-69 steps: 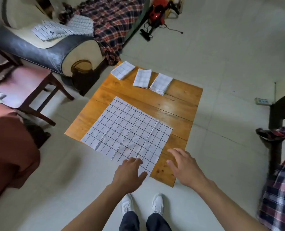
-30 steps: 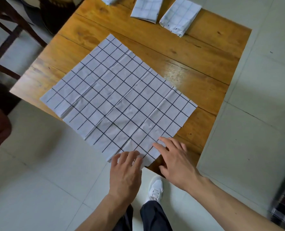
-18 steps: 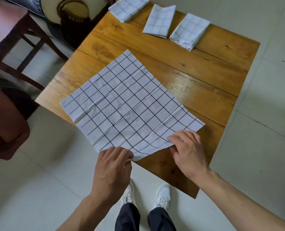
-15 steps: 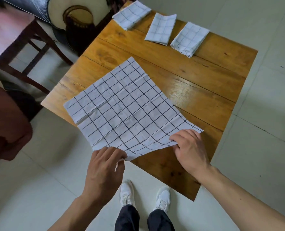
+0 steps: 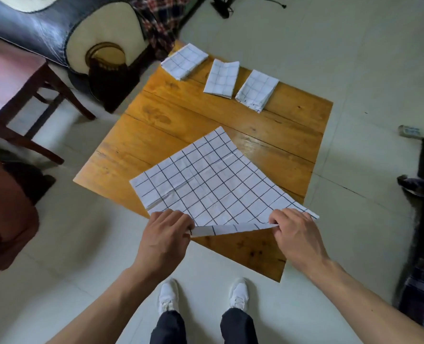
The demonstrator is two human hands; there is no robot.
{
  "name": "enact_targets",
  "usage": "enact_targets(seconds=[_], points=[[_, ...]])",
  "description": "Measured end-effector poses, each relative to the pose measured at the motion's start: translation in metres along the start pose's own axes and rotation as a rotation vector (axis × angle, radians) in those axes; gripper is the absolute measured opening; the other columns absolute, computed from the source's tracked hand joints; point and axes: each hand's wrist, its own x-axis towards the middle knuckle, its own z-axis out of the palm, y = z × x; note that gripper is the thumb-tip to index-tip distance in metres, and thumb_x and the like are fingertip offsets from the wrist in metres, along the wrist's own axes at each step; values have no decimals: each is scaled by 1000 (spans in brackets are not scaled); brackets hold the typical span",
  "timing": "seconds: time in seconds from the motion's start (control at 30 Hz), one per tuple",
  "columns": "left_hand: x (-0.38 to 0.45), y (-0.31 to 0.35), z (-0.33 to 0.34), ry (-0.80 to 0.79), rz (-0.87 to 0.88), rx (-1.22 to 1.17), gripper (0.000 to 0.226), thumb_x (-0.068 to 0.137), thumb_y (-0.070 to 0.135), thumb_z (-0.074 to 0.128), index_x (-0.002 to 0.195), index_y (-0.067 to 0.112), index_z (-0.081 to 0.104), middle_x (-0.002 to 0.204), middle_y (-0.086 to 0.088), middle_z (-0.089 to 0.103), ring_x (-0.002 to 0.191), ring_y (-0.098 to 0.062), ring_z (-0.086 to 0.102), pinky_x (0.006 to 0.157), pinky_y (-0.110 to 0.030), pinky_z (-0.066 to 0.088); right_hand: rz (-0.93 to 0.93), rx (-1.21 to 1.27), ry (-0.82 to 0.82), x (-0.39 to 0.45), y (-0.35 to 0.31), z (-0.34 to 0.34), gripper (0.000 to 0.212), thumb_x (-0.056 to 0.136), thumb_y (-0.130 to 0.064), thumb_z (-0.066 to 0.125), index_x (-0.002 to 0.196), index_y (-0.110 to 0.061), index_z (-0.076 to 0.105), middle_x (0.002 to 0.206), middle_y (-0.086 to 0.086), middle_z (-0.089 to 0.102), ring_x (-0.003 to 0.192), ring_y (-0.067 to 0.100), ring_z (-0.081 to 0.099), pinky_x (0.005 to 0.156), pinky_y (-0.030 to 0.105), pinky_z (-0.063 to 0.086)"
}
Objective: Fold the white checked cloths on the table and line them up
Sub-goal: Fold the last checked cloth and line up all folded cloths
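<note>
At the far left stands a dark wooden chair with a pink seat [image 5: 9,78], and behind it the black leather sofa arm with a cream end panel [image 5: 77,31]; both sit apart from the work and play no part in it.

The square orange-brown wooden table [image 5: 181,125] carries everything that matters. Along its far edge three folded white checked cloths lie in a loose row: the left one [image 5: 184,61] angled, the middle one [image 5: 222,78] roughly upright, the right one [image 5: 257,93] tilted, each apart from its neighbour. They look like finished pieces parked out of the way so the near half of the table is free for folding.

There the open white cloth with a black grid [image 5: 206,180] lies spread, its far part flat on the wood and its near edge raised off the table. The left hand [image 5: 166,238] pinches the near left corner between thumb and curled fingers. The right hand [image 5: 296,238] pinches the near right corner the same way. Between them the lifted hem curls under and shows a strip of its underside. Holding both corners at once probably keeps the edge taut and square, so it can be carried over to the far edge for a first half fold.

The fabric is thin and creased, with old fold lines running across the grid, and it sags slightly between the two grips.
</note>
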Motion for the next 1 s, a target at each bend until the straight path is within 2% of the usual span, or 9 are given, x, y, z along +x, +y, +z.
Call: enact_targets(seconds=[0.1,0.23,0.33,0.53,0.7,0.87,1.0], points=[[-3,-7,-21,-42,57,-48,11,80,12,54,81,21,60,75,8,58,70,-19,52,65,-31,40,78,-9,-3,-25,-23,-19,36,74,1,70,76,-26,47,68,-8,49,63,19,44,61,33,40],[-1,-25,-61,-83,73,-80,11,76,10,59,80,21,58,74,7,57,68,-21,54,62,-32,41,154,21,33,-38,-62,-41,27,80,-6,73,74,-23,54,69,-9,53,62,18,49,59,33,40],[9,-35,-98,-67,73,-100,7,81,16,53,82,21,58,77,7,59,69,-21,54,60,-35,44,183,52,56,-36,-85,-60,18,85,-9,72,79,-23,62,76,-8,57,65,20,54,61,35,46],[35,-34,-169,26,121,-81,5,81,14,56,83,18,58,78,5,61,71,-23,57,62,-40,47,199,137,125,-24,-126,-121,9,94,-18,62,91,-22,69,89,-10,61,80,15,55,66,32,50],[46,-14,-221,103,162,6,17,82,5,72,84,17,60,77,4,64,70,-23,59,61,-40,47,144,140,218,-21,-131,-170,5,93,-25,66,89,-23,67,87,-12,59,79,14,56,65,30,50],[53,6,-253,180,160,51,8,84,13,68,85,18,61,79,4,65,73,-24,61,63,-37,48,87,130,309,-22,-120,-205,0,90,-21,69,90,-21,69,87,-11,62,78,12,59,67,31,55],[62,18,-270,210,165,60,15,83,7,74,86,16,62,79,3,65,74,-23,61,61,-36,47,68,146,378,-19,-118,-223,3,89,-16,71,88,-18,69,85,-9,62,74,13,59,65,29,54]])
